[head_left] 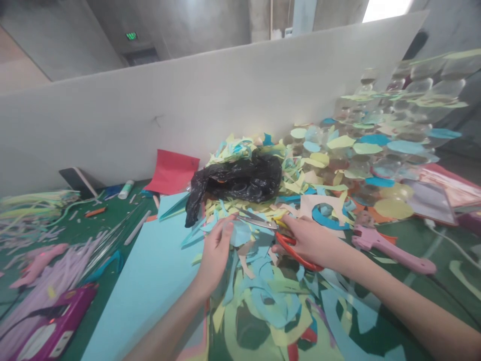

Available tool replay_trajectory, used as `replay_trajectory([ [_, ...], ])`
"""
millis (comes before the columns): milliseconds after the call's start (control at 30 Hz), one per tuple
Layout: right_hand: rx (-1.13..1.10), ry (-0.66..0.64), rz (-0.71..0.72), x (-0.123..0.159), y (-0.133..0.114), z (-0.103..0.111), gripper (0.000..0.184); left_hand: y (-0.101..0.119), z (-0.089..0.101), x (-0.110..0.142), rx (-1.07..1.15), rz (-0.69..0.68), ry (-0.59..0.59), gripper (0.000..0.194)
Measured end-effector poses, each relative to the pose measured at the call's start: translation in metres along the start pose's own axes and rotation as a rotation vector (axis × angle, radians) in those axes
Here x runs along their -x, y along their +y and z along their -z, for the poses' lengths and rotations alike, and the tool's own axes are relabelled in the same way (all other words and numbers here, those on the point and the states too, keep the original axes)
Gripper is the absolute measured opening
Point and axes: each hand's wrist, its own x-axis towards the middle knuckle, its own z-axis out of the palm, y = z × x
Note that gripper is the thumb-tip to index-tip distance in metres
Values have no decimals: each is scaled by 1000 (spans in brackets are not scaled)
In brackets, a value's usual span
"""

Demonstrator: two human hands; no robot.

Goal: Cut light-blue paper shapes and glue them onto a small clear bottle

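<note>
My left hand (217,248) pinches a small piece of light blue paper (242,234) between thumb and fingers. In my right hand (310,239) is a pair of scissors (295,250) with red and yellow handles. Their blades are parted and point left, by the upper edge of the blue paper; whether they touch it I cannot tell. Below both hands lies a heap of cut paper scraps (268,301) in blue, green and yellow. A stack of light blue paper sheets (150,271) lies beside my left forearm.
A black plastic bag (240,178) lies beyond my hands against more scraps. At right are a pink glue gun (394,250) and tiers of clear cups (398,130) with paper discs. Red paper (173,171), a purple device (56,321) and lilac strips (67,271) are at left.
</note>
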Motion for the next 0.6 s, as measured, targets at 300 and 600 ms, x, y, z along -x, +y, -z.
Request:
replay_trajectory([
  [300,25,17,-79,-2,1,-1,53,-1,4,-1,-60,-159,-16,39],
  [600,51,75,-63,-3,2,-3,46,-4,4,0,-281,-478,-39,25],
])
